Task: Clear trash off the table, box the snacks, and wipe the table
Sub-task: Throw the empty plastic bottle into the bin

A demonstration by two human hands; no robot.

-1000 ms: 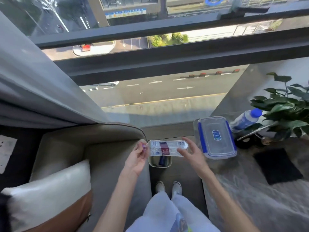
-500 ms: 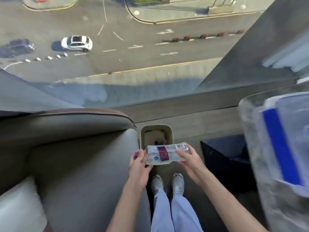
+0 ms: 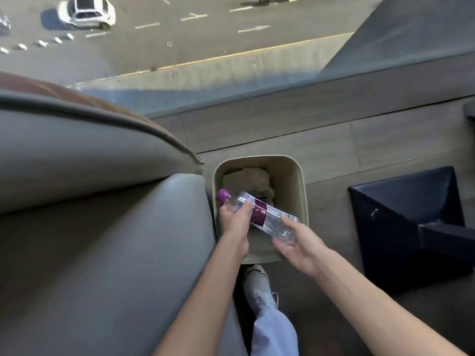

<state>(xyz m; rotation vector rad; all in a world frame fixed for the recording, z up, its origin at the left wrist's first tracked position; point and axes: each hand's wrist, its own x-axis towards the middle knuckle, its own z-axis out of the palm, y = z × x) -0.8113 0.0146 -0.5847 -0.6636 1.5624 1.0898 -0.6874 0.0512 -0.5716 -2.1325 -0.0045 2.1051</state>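
A clear plastic bottle [image 3: 267, 217] with a purple cap and a dark red label lies tilted over the mouth of a beige trash bin [image 3: 299, 191] on the floor. My left hand [image 3: 235, 218] grips its neck end just below the cap. My right hand [image 3: 295, 242] holds its bottom end, fingers curled under it. Crumpled brownish paper [image 3: 248, 181] lies inside the bin, partly hidden by the bottle.
A grey armchair [image 3: 102, 227] presses against the bin's left side. A dark blue table base [image 3: 411, 222] stands to the right. My shoe [image 3: 257, 283] is just behind the bin. A floor-to-ceiling window ahead looks down on a street.
The view has dropped closer to the bin. Both hands have carried the bottle forward and down over the bin's mouth, tilting it cap end up to the left.
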